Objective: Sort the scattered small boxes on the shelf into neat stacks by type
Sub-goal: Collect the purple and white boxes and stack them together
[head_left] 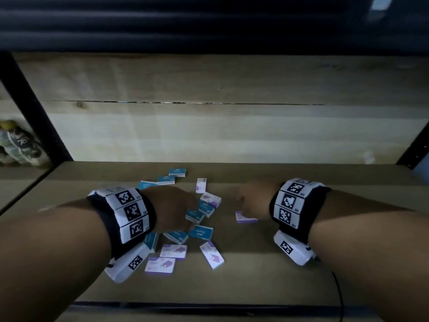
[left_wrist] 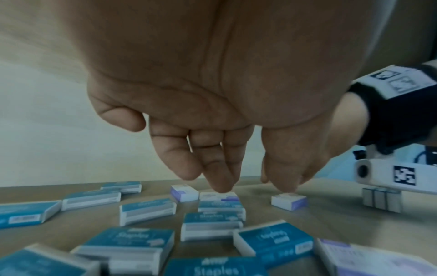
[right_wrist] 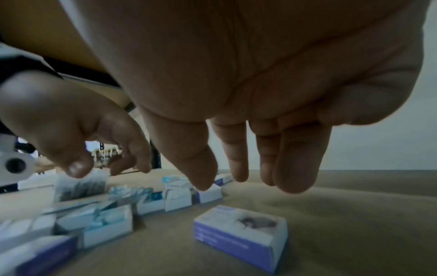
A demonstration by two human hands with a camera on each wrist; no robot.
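Both hands hover empty with fingers loosely extended, the left hand (head_left: 170, 206) over mixed teal boxes (head_left: 201, 231) and purple boxes (head_left: 173, 251) on the shelf (head_left: 290, 270), the right hand (head_left: 251, 201) above one purple box (right_wrist: 240, 236); a careless sweep could scatter the overlapping boxes further.
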